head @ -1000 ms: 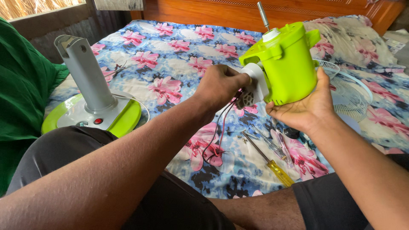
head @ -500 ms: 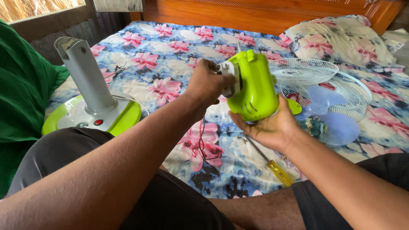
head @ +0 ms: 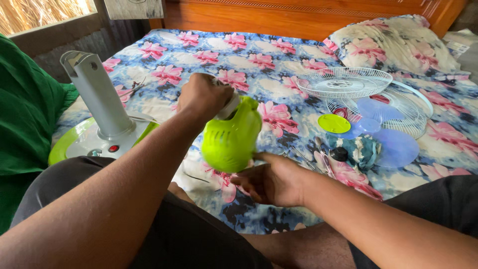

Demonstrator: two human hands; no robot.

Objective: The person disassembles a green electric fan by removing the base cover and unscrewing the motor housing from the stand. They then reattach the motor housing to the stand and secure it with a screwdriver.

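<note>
My left hand [head: 203, 94] grips the top of a lime-green fan motor housing [head: 230, 137], holding it above the flowered bedsheet [head: 259, 60]. My right hand [head: 273, 180] sits just below and to the right of the housing, fingers loosely curled, its fingertips near the housing's bottom edge; I cannot tell whether it touches. The housing is slightly blurred.
A grey fan stand on a lime-green base [head: 99, 112] stands at the left beside green cloth [head: 25, 114]. White wire fan guards [head: 348, 82], a translucent blue blade [head: 393, 144], a lime-green round cap [head: 334, 123], a black knob [head: 340, 154] and a screwdriver [head: 323, 159] lie at the right. A pillow [head: 393, 42] rests by the wooden headboard.
The housing has moved left and down, from upper right to in front of me. My right hand has let go of its underside and dropped lower; the left hand still grips it.
</note>
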